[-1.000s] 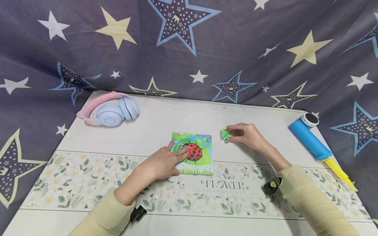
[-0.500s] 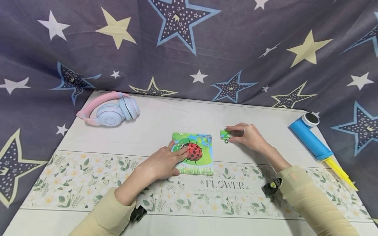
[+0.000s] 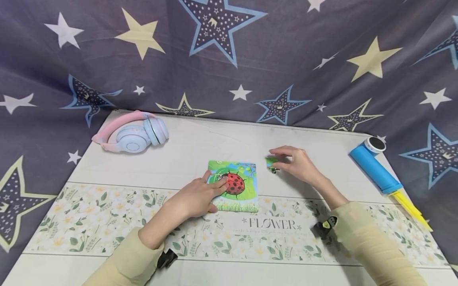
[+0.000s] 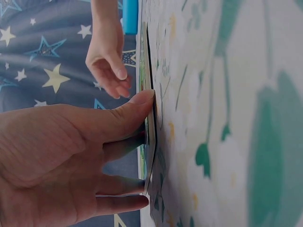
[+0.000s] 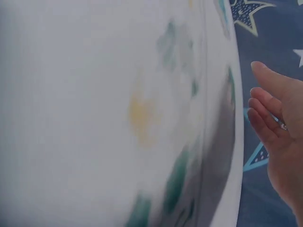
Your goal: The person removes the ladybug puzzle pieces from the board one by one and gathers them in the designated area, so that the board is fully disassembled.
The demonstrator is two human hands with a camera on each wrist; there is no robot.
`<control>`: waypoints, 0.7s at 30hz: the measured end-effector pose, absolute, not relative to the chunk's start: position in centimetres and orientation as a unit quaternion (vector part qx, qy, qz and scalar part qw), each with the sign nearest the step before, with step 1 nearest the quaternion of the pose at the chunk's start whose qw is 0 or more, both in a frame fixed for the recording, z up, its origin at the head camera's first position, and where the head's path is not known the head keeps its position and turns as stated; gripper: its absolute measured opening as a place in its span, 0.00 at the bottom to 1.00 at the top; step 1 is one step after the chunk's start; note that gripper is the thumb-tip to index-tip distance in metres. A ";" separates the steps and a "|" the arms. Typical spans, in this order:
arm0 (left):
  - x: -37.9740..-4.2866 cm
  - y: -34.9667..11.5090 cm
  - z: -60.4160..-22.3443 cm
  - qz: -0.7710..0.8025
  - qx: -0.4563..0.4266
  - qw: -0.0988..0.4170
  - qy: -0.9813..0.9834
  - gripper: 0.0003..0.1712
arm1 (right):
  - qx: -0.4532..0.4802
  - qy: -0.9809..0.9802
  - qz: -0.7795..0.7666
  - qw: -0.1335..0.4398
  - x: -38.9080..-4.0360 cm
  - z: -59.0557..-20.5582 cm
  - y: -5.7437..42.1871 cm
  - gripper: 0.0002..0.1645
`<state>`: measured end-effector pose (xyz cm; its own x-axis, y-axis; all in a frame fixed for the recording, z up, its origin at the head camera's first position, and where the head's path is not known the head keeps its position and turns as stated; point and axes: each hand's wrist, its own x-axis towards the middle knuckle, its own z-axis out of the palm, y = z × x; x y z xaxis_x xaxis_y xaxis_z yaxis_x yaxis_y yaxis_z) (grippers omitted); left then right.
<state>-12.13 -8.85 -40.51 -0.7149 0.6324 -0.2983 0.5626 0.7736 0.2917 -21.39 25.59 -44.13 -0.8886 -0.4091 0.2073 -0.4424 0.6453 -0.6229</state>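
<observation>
A square ladybug puzzle lies on the table with its picture facing up. My left hand rests on its left part, fingers spread over the picture and thumb at the near left edge. In the left wrist view the thumb of the left hand touches the edge of the puzzle, a thin board seen side-on. To the right of the puzzle lies a small green and blue puzzle piece, partly hidden by my right hand. The right hand holds nothing, its thumb apart from the bent fingers.
Pink and blue headphones lie at the back left. At the right lies a blue cylinder with yellow strips, a round white device at its far end. A star-patterned curtain hangs behind the table.
My right hand has shifted slightly left and up, its fingers now over the small piece and away from its right side. My left hand and the ladybug puzzle stay in place.
</observation>
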 end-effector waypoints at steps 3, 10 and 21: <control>-12.1 -8.8 -40.4 0.089 0.324 0.192 0.922 0.41 | 0.258 -0.894 0.367 0.017 -21.4 -43.8 24.6 0.27; -12.3 -8.8 -40.6 0.081 0.325 0.190 0.923 0.41 | 0.279 -0.885 0.372 -0.025 -21.6 -43.2 21.7 0.28; -12.5 -8.9 -40.8 0.080 0.324 0.190 0.923 0.41 | 0.330 -0.863 0.376 -0.075 -22.0 -43.2 17.1 0.26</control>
